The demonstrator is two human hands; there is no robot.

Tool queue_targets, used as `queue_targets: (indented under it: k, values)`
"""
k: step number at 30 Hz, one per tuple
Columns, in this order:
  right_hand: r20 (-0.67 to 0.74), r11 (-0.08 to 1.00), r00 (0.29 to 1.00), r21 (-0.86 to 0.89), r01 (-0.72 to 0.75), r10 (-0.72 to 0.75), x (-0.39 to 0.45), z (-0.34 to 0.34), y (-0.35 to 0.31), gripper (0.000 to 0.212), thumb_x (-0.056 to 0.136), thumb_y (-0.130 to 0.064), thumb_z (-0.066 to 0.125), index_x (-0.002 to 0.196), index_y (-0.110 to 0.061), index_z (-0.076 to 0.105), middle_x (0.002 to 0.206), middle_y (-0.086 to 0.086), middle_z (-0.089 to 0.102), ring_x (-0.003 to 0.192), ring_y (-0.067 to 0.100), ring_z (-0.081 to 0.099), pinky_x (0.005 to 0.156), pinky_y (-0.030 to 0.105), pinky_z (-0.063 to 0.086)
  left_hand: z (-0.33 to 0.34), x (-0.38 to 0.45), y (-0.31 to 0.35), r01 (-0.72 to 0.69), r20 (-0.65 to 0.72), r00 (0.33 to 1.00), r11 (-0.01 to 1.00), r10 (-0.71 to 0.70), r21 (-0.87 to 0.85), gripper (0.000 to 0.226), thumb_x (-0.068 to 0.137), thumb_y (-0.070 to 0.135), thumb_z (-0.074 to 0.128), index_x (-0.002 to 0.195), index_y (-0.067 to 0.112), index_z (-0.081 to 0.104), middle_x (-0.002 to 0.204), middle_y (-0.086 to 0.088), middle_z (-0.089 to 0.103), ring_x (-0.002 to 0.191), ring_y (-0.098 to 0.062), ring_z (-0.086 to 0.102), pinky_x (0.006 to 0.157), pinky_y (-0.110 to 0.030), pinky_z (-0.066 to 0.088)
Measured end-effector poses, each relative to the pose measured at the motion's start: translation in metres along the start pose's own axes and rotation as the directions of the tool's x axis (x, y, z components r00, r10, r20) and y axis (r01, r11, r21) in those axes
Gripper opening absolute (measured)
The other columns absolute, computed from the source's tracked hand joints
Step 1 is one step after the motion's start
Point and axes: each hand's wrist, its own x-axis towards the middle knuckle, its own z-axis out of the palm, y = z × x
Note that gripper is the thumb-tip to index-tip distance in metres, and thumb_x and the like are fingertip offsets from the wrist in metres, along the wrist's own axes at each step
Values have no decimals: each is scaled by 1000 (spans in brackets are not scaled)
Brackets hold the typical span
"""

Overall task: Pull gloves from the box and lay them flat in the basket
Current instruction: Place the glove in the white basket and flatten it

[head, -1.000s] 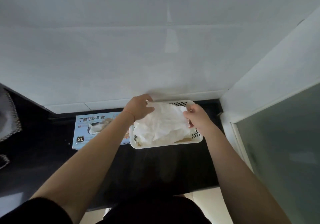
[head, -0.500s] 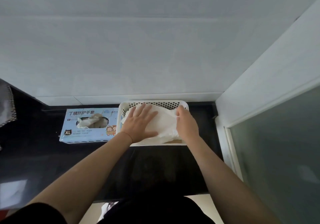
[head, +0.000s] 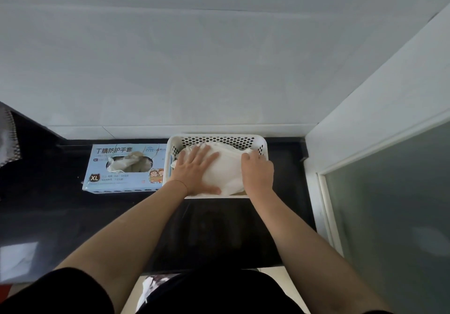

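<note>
White gloves (head: 227, 167) fill basket (head: 215, 140); box (head: 126, 167) seemingly part-full.

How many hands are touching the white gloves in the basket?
2. The left hand presses flat on the gloves; the right hand rests on their right side. More gloves may lie hidden underneath in the basket.

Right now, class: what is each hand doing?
Left hand: open, pressing flat on the gloves.
Right hand: fingers curled on the gloves' edge; grip unclear.
</note>
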Motion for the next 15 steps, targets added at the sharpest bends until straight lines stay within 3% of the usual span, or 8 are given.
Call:
queue_targets:
  k: [5,7,10,13,15]
  values:
    - [-92,997,994,35,-61,64,6,-17,-11,18,90,-8,52,103,-14,63,121,8,50,108,25,49,88,35,38,-11,-2,-6,-44,-30,999,988,40,-148,109,63,94,32,154,41,5,164,11,-3,151,-17,-7,121,-52,-1]
    - [-162,988,983,143,-63,87,11,-28,-21,19,89,-6,50,102,-10,63,114,10,53,103,27,51,86,37,38,-17,-9,-10,-93,-182,982,967,50,-237,90,77,83,26,153,36,23,163,10,13,151,-15,6,122,-48,3]
    - [-254,953,966,301,34,46,18,-39,-48,12,92,-10,51,95,-7,62,97,10,56,85,26,55,76,37,43,-31,-23,-27,-206,-505,863,935,33,-290,58,88,54,35,131,22,59,140,0,55,132,-22,48,116,-45,23]
    - [-136,850,991,521,82,-12,22,-46,-95,18,95,-15,46,89,-7,62,91,5,59,79,23,57,69,37,49,-39,-42,-73,-179,-592,806,951,-5,-251,52,82,50,46,118,19,65,122,-3,64,115,-27,58,105,-45,37]
    - [-17,733,1000,680,30,-25,23,-52,-130,19,94,-14,47,89,-9,65,88,1,63,78,19,59,68,35,51,-43,-60,-113,-70,-530,845,967,-72,-243,65,77,62,49,127,21,59,129,-4,58,121,-27,52,108,-45,34]
